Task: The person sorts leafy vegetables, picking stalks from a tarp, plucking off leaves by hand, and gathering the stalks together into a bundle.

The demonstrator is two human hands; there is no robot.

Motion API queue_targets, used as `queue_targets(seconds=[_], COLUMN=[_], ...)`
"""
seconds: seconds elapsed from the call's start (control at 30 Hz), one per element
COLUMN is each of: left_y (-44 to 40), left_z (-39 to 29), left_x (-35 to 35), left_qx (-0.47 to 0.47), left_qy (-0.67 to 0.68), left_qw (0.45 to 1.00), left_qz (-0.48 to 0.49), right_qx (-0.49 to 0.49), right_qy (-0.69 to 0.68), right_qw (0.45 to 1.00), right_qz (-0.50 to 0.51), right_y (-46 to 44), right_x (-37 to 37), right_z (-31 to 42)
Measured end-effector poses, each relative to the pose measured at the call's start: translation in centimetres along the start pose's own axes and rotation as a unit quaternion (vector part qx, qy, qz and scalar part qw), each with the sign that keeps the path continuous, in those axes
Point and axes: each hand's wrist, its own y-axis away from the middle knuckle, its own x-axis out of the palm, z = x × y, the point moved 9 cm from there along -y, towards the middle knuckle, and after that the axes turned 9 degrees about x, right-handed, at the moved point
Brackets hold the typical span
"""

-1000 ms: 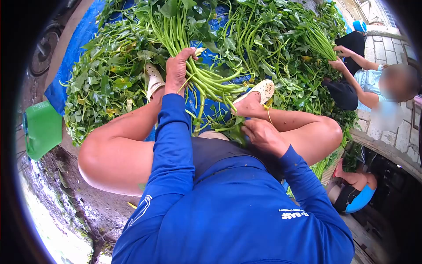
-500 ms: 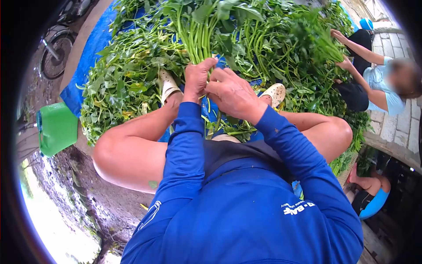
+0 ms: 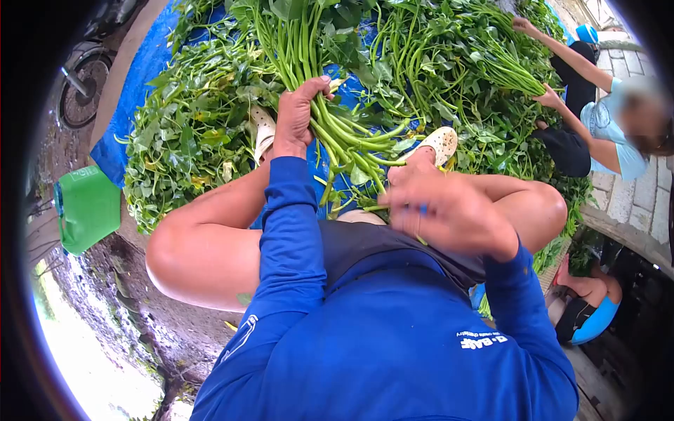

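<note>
My left hand (image 3: 294, 119) is closed around a bunch of water spinach (image 3: 298, 52), leaves pointing away from me. Below the fist its long green stems fan out to the right, over my lap side. My right hand (image 3: 453, 214) is at the lower right of those stem ends, in front of my right leg. Motion blurs its fingers, so I cannot tell whether they hold anything. A thin bit of green stem shows just beneath that hand. Loose water spinach (image 3: 186, 133) lies heaped around my feet on a blue tarp (image 3: 133, 105).
A person (image 3: 597, 126) at the right handles another bunch of greens (image 3: 509, 74). A second person (image 3: 593, 302) is partly seen at the lower right. My cream clogs (image 3: 441, 146) rest among the leaves. To the left are a green jerrycan (image 3: 90, 209) and a motorcycle wheel (image 3: 86, 90).
My right hand has left the stems beside my left fist and moved down and right. The lower stems now spread out rightward. The person at right has moved one hand up along their bunch.
</note>
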Motion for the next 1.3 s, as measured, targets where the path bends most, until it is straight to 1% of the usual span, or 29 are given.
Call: queue_targets(seconds=[0.03,0.1,0.17,0.23,0.3,0.33,0.43,0.47,0.57,0.6,0.63,0.7,0.73,0.77,0.83,0.87,0.93,0.97,1.0,1.03,1.07,1.1,1.13,1.17,1.2,1.23,1.27,1.3], left_y=[0.4,1.0,1.4,2.1,3.1,3.5,3.6,3.4,3.4,3.5,3.5,3.5,3.3,3.2,2.9,2.6,2.4,2.0,1.7,1.6,1.5,1.2,1.1,1.2,1.0,1.5,1.5,1.4], left_z=[0.1,-0.2,0.1,0.4,-0.4,-0.7,-0.2,0.0,-0.1,0.0,0.1,1.1,1.8,2.4,2.5,2.8,3.3,3.3,3.0,2.5,2.3,2.4,1.8,1.4,0.8,-0.1,-0.7,-1.1], left_x=[0.7,2.2,3.3,3.9,5.3,5.8,5.7,5.3,4.9,5.0,5.0,4.7,4.5,4.4,4.5,4.4,4.6,4.3,4.2,4.3,4.0,3.5,3.2,2.7,2.4,2.7,2.6,2.6], left_qx=[-0.009,-0.019,-0.009,-0.029,-0.013,-0.006,0.000,-0.003,-0.005,-0.022,-0.040,-0.074,-0.092,-0.107,-0.090,-0.077,-0.060,-0.045,-0.032,-0.017,-0.033,-0.055,-0.046,-0.040,-0.023,-0.033,-0.016,-0.001], left_qy=[-0.001,-0.001,-0.011,-0.015,-0.011,-0.009,-0.017,-0.022,-0.037,-0.030,-0.024,0.001,0.019,0.036,0.041,0.050,0.077,0.068,0.059,0.051,0.053,0.067,0.066,0.064,0.072,0.076,0.070,0.064], left_qw=[1.000,0.999,0.998,0.997,0.997,0.997,0.997,0.996,0.997,0.996,0.996,0.995,0.994,0.992,0.994,0.994,0.993,0.994,0.996,0.997,0.997,0.995,0.996,0.997,0.997,0.996,0.997,0.998], left_qz=[0.007,0.026,0.053,0.063,0.072,0.075,0.077,0.087,0.074,0.075,0.076,0.070,0.065,0.061,0.054,0.055,0.071,0.066,0.061,0.056,0.035,0.041,0.034,0.026,0.026,0.021,0.020,0.021], right_qx=[0.063,0.006,-0.051,0.011,0.041,0.090,0.126,0.158,0.157,0.139,0.099,0.021,0.013,0.033,0.064,0.048,0.031,0.022,0.031,0.046,0.060,0.076,0.074,0.063,0.106,0.144,0.113,0.080], right_qy=[-0.086,-0.030,-0.003,-0.016,-0.055,-0.089,-0.199,-0.228,-0.346,-0.388,-0.444,-0.550,-0.566,-0.534,-0.463,-0.440,-0.431,-0.426,-0.418,-0.409,-0.399,-0.390,-0.408,-0.382,-0.370,-0.356,-0.131,0.104], right_qw=[0.993,0.985,0.969,0.969,0.953,0.950,0.932,0.926,0.883,0.877,0.859,0.809,0.807,0.828,0.868,0.882,0.890,0.893,0.900,0.904,0.907,0.910,0.901,0.909,0.906,0.902,0.941,0.920], right_qz=[-0.049,-0.168,-0.241,-0.245,-0.294,-0.286,-0.275,-0.256,-0.275,-0.245,-0.234,-0.208,-0.171,-0.170,-0.170,-0.163,-0.149,-0.141,-0.117,-0.117,-0.118,-0.120,-0.130,-0.154,-0.175,-0.196,-0.290,-0.368], right_y=[-1.0,-4.0,-7.1,-10.3,-13.1,-14.1,-15.9,-15.9,-13.6,-13.4,-13.1,-12.2,-11.8,-11.1,-9.8,-9.5,-8.4,-8.1,-7.5,-6.7,-5.6,-4.6,-3.4,-1.9,-0.7,-0.4,0.0,0.2], right_x=[-1.8,-4.6,-5.4,-5.6,-5.9,-5.9,-5.2,-4.8,-4.0,-3.1,-2.4,-0.9,-0.4,-0.2,-0.5,-0.5,-0.4,-0.5,-0.8,-1.4,-1.9,-2.3,-3.3,-5.1,-6.7,-8.3,-10.4,-11.1], right_z=[-0.1,0.2,-0.3,-2.0,-5.0,-6.3,-9.2,-10.6,-10.4,-11.0,-11.1,-10.7,-10.4,-10.5,-9.3,-8.6,-7.5,-7.0,-7.2,-6.9,-6.2,-6.2,-6.5,-6.4,-8.6,-10.6,-10.8,-9.6])
